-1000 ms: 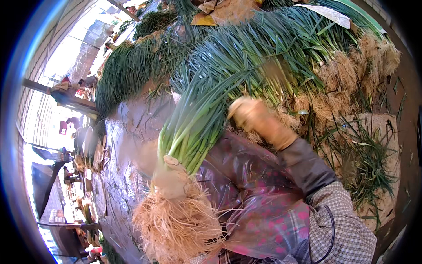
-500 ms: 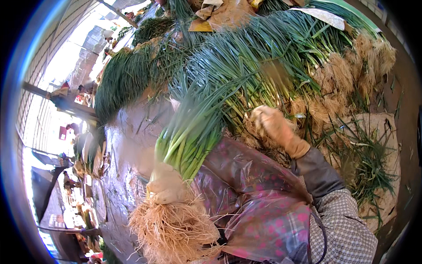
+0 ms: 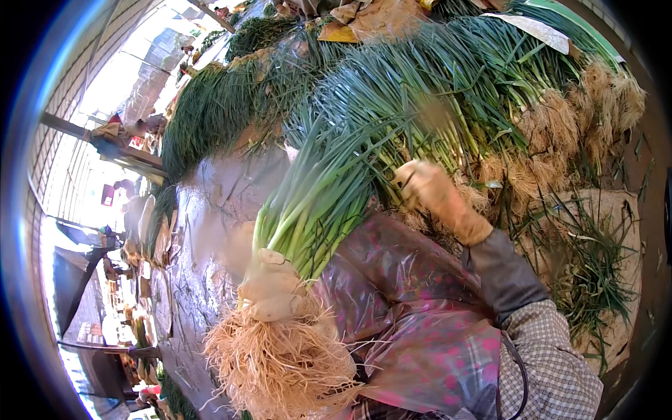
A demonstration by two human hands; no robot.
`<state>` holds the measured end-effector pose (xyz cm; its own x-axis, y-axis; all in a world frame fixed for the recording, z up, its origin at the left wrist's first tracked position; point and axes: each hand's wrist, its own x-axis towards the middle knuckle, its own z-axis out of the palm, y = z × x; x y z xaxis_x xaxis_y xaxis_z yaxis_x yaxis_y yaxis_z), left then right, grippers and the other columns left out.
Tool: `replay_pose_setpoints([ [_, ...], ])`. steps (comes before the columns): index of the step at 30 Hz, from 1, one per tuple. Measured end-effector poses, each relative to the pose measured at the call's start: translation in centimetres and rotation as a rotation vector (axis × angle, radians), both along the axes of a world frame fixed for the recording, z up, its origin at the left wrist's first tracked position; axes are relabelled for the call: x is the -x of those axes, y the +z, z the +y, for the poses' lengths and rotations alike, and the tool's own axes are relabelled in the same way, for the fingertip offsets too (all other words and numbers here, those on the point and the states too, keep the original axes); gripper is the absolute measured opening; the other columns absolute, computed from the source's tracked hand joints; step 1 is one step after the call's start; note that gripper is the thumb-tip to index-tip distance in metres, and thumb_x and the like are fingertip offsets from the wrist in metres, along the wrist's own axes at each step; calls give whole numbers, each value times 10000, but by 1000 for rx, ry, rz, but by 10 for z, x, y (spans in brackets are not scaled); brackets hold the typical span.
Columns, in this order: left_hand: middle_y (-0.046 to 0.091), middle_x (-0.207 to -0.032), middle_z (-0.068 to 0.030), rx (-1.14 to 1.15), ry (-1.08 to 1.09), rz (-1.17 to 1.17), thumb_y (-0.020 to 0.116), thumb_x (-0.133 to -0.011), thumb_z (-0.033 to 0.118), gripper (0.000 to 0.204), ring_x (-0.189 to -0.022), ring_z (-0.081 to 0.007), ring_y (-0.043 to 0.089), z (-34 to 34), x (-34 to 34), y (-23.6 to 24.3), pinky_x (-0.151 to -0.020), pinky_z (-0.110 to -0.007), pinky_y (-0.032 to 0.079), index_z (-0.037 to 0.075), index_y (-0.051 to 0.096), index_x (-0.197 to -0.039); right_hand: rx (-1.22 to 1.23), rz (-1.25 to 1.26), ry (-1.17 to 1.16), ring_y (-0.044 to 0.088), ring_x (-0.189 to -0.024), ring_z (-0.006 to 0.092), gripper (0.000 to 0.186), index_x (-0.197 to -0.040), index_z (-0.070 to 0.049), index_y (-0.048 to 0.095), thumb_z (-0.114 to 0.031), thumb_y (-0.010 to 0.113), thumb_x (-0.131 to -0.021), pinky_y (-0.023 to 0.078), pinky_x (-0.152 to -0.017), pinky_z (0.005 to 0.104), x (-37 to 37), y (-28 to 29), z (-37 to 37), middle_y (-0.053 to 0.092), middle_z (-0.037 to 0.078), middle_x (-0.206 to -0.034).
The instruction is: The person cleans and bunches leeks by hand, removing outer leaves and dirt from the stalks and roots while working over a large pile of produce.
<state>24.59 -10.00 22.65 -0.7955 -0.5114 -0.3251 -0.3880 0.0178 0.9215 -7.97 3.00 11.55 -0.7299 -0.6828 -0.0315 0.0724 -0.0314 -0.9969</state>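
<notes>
Roots [image 3: 280, 357] spill toward six o'clock below the left hand [image 3: 269, 287], its pale-gloved fingers clenched round a green-onion bunch [image 3: 301, 217] near seven o'clock. At three, the tan-gloved right hand [image 3: 444, 199] curls — whether it grips anything, I cannot tell — beside an onion pile [image 3: 413, 91] stretching toward one o'clock. Farther right, loose leaves [image 3: 595, 259] lie on a tan sheet [image 3: 623, 206].

Head-worn L fisheye cam, wide FOV, facing down, near hands [image 3: 439, 196]
</notes>
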Motion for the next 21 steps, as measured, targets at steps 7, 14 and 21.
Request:
replay_pose_setpoints([
  [7, 579, -952, -128, 23, 4, -15, 604, -682, 208, 509, -878, -258, 563, 0, -10, 0, -780, -400, 446, 26, 461, -1136, 95, -52, 215, 582, -569, 124, 227, -1020, -49, 632, -240, 631, -898, 501, -512, 263, -90, 62, -44, 637, 76, -762],
  [14, 583, -924, -121, 54, 15, -48, 609, -679, 187, 472, -854, -248, 565, 3, -14, 3, -757, -392, 449, 28, 477, -1104, 17, -265, 20, 554, -561, 117, 261, -1012, 15, 588, -194, 652, -869, 468, -469, 242, -7, -10, -2, 599, 52, -709],
  [21, 586, -897, -113, 73, 9, -58, 614, -676, 167, 436, -830, -237, 568, 8, -18, -2, -734, -385, 452, 30, 494, -1072, 450, -489, 38, 547, -516, 138, 182, -929, 0, 610, -172, 551, -936, 446, -455, 261, -37, -53, -55, 622, 55, -703],
])
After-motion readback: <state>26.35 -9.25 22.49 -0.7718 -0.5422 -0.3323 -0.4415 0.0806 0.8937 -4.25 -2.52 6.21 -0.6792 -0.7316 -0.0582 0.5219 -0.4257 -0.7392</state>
